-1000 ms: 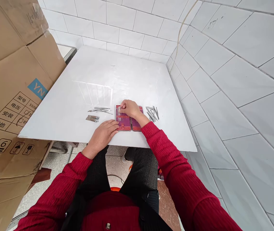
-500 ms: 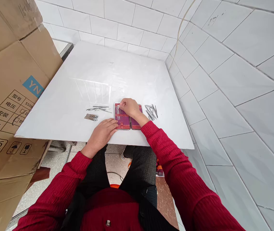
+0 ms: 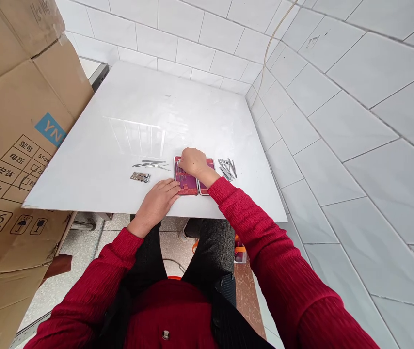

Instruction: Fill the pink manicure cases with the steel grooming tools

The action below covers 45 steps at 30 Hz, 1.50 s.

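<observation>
An open manicure case (image 3: 188, 190) with a purple and red lining lies near the table's front edge. Several slim metal tools (image 3: 180, 173) sit under the loops in its left half. My left hand (image 3: 159, 199) rests with its fingers stretched out on the case's left edge. Over the upper middle of the case is my right hand (image 3: 193, 163), its fingers closed at the top of the tool row. Whatever they pinch is hidden. Nail clippers (image 3: 140, 177) and thin metal tools (image 3: 151, 164) lie to the left, more metal tools (image 3: 227, 169) to the right.
The white table (image 3: 137, 102) meets tiled walls at the back and right. A large cardboard box (image 3: 14, 145) stands against its left side. A thin cable (image 3: 265, 63) hangs in the corner. Below the front edge are my legs and a brown bench (image 3: 248, 295).
My right hand has turned knuckles-up, and its fingers are now tucked down out of sight. My left hand stays on the case edge. The view has shifted slightly.
</observation>
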### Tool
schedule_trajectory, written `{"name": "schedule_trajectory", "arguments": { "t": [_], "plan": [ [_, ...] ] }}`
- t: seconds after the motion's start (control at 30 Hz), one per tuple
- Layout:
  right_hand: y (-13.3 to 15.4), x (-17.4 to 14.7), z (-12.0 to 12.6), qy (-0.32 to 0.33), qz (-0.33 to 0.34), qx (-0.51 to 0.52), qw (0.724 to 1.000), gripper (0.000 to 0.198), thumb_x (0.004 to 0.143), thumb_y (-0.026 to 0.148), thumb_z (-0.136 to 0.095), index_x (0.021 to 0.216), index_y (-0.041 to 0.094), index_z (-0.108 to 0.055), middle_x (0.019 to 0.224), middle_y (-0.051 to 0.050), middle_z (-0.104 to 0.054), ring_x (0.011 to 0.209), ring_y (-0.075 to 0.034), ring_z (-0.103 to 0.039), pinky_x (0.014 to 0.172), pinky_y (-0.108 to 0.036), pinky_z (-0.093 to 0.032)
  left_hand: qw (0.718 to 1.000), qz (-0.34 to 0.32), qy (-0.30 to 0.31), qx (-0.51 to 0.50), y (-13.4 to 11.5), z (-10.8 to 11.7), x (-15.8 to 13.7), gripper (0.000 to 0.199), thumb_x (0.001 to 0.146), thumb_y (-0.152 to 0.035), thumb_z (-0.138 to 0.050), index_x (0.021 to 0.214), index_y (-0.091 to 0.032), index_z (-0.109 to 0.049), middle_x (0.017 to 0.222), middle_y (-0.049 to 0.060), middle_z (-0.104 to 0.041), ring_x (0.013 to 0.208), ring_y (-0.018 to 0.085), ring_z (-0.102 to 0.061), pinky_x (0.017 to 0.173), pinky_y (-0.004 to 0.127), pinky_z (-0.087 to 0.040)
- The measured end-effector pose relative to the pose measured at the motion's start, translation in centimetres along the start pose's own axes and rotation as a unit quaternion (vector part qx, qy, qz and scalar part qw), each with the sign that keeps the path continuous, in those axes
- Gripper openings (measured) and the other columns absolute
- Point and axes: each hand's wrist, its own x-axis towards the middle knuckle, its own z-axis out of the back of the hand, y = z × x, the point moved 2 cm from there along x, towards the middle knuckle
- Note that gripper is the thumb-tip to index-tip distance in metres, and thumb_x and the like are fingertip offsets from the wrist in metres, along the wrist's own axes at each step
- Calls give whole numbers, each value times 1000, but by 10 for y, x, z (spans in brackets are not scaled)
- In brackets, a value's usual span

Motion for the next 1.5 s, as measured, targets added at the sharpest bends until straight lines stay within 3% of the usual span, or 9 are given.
{"name": "schedule_trajectory", "arguments": {
  "t": [0.43,0.83,1.1,1.3,1.5],
  "plan": [
    [12,2,3,12,-8,0,1000,19,91,17,-61,104,15,-74,102,-18,-76,100,-31,-73,80,-33,-56,1000,-9,6,-10,-1,0,1,28,104,-26,-49,122,-17,-68,128,12,-69,124,28,-60,108,49,-49],
    [3,6,3,22,-24,10,999,23,86,15,-66,107,14,-74,106,-18,-76,100,-30,-73,79,-33,-56,1000,7,17,3,0,0,0,31,105,-29,-46,124,-17,-68,134,12,-68,129,28,-58,112,51,-47],
    [15,17,16,100,-54,38,993,18,70,0,-75,83,13,-75,64,-8,-71,76,-25,-73,73,-30,-55,1000,6,18,0,-1,1,0,31,105,-27,-47,124,-17,-68,135,12,-68,130,28,-58,113,52,-47],
    [16,23,8,111,-63,66,990,22,75,1,-70,95,11,-75,54,-5,-67,65,-23,-70,70,-30,-56,1000,5,14,-4,-1,1,-1,31,104,-28,-48,124,-18,-69,134,13,-68,130,28,-59,113,54,-47],
    [15,20,3,130,-87,102,982,18,76,-1,-68,88,10,-76,52,-5,-66,58,-21,-69,66,-28,-57,1000,1,10,1,-1,1,-2,30,103,-24,-48,123,-16,-69,134,13,-68,129,29,-58,112,52,-47]
  ]
}}
